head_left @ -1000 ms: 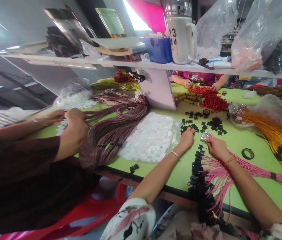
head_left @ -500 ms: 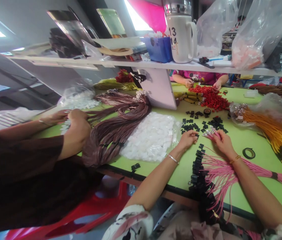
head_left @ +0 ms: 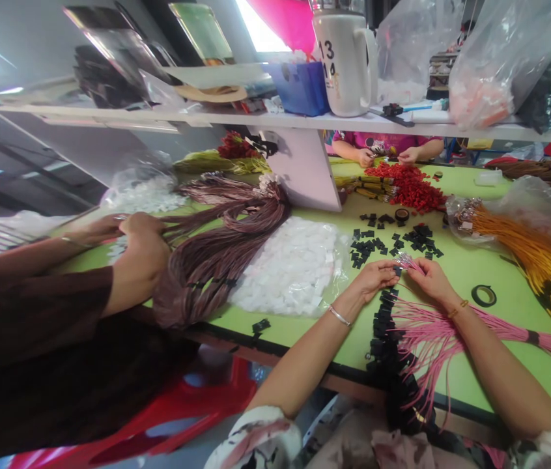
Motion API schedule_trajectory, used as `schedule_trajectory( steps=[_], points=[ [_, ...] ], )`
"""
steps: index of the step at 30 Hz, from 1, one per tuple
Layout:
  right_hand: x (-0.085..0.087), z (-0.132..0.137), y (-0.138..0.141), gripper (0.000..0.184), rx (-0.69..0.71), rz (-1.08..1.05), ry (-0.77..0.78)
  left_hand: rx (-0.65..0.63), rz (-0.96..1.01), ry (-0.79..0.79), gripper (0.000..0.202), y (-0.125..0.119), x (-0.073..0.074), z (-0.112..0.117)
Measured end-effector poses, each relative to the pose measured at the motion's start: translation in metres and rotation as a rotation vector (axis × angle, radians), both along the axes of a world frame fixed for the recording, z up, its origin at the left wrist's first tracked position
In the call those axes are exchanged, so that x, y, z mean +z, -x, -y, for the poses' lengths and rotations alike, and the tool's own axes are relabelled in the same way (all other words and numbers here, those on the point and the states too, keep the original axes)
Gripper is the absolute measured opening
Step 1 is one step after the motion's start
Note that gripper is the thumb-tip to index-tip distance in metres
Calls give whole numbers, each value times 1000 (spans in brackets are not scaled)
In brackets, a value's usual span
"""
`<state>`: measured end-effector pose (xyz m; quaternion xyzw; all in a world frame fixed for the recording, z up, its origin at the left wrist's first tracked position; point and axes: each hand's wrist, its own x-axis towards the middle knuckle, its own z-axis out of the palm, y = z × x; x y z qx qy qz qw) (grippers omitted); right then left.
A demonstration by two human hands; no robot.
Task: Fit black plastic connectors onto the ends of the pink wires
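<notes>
My left hand [head_left: 374,276] is pinched on a small black plastic piece [head_left: 396,268], held against the metal tips of pink wires. My right hand [head_left: 429,279] grips the end of a bundle of pink wires [head_left: 432,329] that runs right across the green table [head_left: 456,260]. The two hands meet above a row of black pieces [head_left: 383,332] strung on the wires. Loose black pieces [head_left: 393,240] lie scattered just beyond my hands.
A pile of white pieces [head_left: 295,264] and a brown wire bundle [head_left: 221,251] lie left, handled by a co-worker's hands [head_left: 139,244]. Orange wires [head_left: 534,260], a tape roll [head_left: 483,296] and red pieces [head_left: 409,185] lie right and far. A shelf carries a white mug [head_left: 344,58].
My left hand drew back from the loose black pieces with one pinched and met the right hand at the pink wire tips. The camera shifted slightly.
</notes>
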<state>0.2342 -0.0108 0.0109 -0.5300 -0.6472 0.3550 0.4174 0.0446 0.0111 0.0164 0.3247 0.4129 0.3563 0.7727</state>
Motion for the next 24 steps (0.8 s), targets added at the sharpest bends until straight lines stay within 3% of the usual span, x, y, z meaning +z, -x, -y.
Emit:
schedule_trajectory(
  steps=[6, 12, 24],
  points=[
    [2, 1, 2, 25, -37, 16, -24, 62, 23, 73, 18, 0, -1, 1],
    [1, 4, 2, 22, -43, 31, -44, 45, -15, 89, 14, 1, 1, 3],
    [-2, 7, 2, 16, 39, 162, -114, 70, -71, 89, 8, -3, -6, 2]
  ],
)
